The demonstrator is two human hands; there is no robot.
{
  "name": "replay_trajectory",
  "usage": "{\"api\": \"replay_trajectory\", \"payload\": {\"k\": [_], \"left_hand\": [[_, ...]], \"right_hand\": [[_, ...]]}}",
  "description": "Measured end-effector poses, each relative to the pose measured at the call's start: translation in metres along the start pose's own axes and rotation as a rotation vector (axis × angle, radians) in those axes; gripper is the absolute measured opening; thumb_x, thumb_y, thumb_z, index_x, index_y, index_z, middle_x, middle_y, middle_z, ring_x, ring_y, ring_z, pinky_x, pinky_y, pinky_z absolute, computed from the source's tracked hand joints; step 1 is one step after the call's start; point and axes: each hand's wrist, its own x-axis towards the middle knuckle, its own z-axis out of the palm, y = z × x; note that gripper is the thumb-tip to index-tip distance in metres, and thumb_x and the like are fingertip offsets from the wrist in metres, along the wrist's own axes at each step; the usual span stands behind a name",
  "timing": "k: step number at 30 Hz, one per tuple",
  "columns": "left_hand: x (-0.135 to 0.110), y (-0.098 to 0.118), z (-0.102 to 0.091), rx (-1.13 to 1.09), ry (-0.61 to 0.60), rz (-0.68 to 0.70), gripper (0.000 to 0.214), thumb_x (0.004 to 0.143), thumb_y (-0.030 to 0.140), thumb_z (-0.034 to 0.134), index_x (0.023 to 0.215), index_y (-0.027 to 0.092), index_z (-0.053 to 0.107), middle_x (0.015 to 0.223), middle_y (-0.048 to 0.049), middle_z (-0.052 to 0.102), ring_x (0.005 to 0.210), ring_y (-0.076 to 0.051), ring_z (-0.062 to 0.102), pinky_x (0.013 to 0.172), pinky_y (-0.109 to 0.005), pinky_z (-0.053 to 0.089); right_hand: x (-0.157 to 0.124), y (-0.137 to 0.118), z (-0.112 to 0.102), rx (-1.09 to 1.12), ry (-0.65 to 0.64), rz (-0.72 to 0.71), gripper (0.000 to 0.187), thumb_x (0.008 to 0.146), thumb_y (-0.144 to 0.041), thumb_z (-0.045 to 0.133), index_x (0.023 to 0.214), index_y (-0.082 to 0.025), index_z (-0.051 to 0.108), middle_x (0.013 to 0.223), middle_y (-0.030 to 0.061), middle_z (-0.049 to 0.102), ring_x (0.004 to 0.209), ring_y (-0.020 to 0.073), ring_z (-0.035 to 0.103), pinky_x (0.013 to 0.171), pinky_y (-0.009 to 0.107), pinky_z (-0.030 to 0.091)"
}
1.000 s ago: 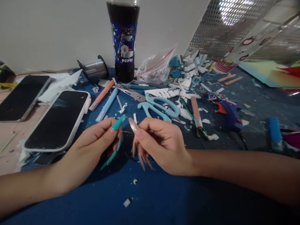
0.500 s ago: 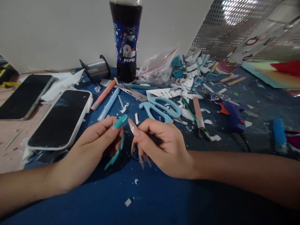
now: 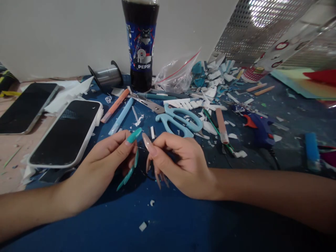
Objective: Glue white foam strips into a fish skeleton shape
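My left hand point(image 3: 105, 164), with long teal nails, and my right hand point(image 3: 181, 164), with long beige nails, meet fingertip to fingertip over the blue mat point(image 3: 173, 224). Both are closed in a pinch on a thin thread or wire point(image 3: 143, 148) that spans the small gap between them. A dark loop of it seems to hang below the fingers. Just beyond the hands lie light blue scissors point(image 3: 175, 119).
Two phones point(image 3: 65, 133) point(image 3: 26, 106) lie at the left. A Pepsi bottle point(image 3: 140, 45) and a wire spool point(image 3: 106, 76) stand by the wall. Pens point(image 3: 120, 116), white foam scraps point(image 3: 207, 94), a plastic bag point(image 3: 178, 75) and a blue glue gun point(image 3: 258, 126) litter the mat.
The hands have stayed pinched together almost in place; only the view has shifted slightly.
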Motion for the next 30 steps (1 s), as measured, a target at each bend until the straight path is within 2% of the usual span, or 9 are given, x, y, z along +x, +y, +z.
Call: {"api": "replay_trajectory", "payload": {"k": [6,15,23,26,30], "left_hand": [[0.0006,-0.0007,0.0006,0.021,0.016,0.002,0.034,0.089,0.05,0.057,0.077,0.019,0.054,0.063,0.0049,0.048,0.054,-0.005,0.04,0.048,-0.01,0.038],[0.0006,0.0068,0.0099,0.138,0.046,0.119,0.03,0.091,0.039,0.053,0.07,0.018,0.05,0.057,0.0061,0.041,0.047,-0.006,0.031,0.039,-0.013,0.03],[-0.0011,-0.0002,0.0013,0.171,0.057,0.129,0.033,0.092,0.044,0.051,0.071,0.019,0.05,0.061,0.0044,0.045,0.054,-0.008,0.039,0.05,-0.017,0.037],[-0.0031,0.0019,0.0013,0.33,0.144,0.227,0.034,0.094,0.04,0.048,0.067,0.02,0.047,0.058,0.0049,0.042,0.05,-0.008,0.036,0.045,-0.019,0.032],[-0.0066,0.0065,0.0002,0.692,0.246,0.545,0.028,0.095,0.028,0.046,0.068,0.022,0.048,0.057,0.0051,0.045,0.048,-0.009,0.039,0.047,-0.022,0.033]], "right_hand": [[0.0019,0.0001,-0.0009,-0.06,-0.018,-0.037,0.026,0.095,-0.023,0.05,0.069,-0.018,0.049,0.049,-0.0054,0.054,0.04,0.005,0.057,0.039,0.012,0.043],[0.004,0.0003,-0.0006,-0.158,-0.025,-0.007,0.027,0.096,-0.025,0.048,0.069,-0.02,0.047,0.051,-0.0055,0.055,0.041,0.0047,0.054,0.041,0.015,0.042],[0.0053,0.0013,0.0001,-0.133,-0.03,0.039,0.028,0.097,-0.027,0.047,0.07,-0.02,0.047,0.052,-0.0058,0.053,0.044,0.0058,0.053,0.045,0.017,0.042],[0.0073,0.0033,-0.0003,-0.026,-0.073,0.088,0.028,0.097,-0.029,0.049,0.07,-0.02,0.046,0.055,-0.0057,0.053,0.046,0.0057,0.054,0.046,0.017,0.043],[0.01,0.0068,-0.0013,0.132,-0.126,0.197,0.031,0.096,-0.034,0.051,0.069,-0.02,0.045,0.054,-0.0063,0.053,0.042,0.0047,0.052,0.042,0.016,0.042]]}}
